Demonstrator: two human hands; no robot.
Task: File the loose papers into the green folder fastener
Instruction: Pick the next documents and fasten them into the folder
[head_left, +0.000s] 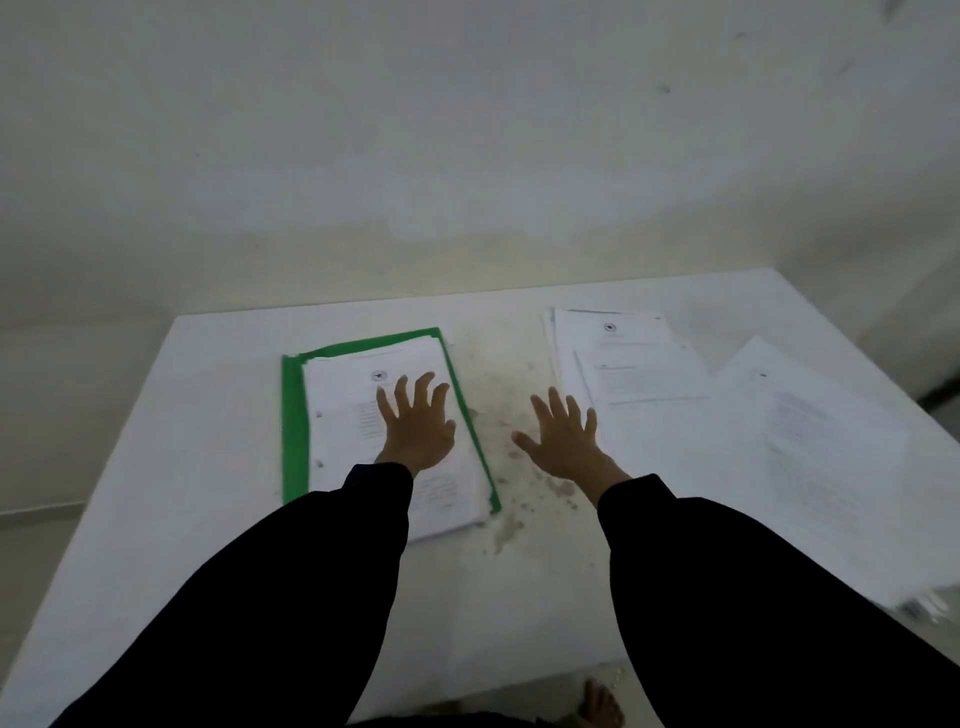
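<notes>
The green folder (294, 415) lies open on the white table (208, 467), left of centre, with a stack of punched printed papers (343, 436) inside it. My left hand (415, 426) is spread flat over that stack, fingers straight. To the right, my right hand (563, 434) is spread with straight fingers over the stained middle of the table, holding nothing. Loose papers (628, 364) lie in a pile at the back right, and another loose pile (810, 431) lies further right.
Brown stains (519, 499) mark the table between the folder and the loose piles. A pale wall (467, 156) rises just behind the table. The table's right edge runs close to the far-right pile. A bare foot (600, 706) shows below the front edge.
</notes>
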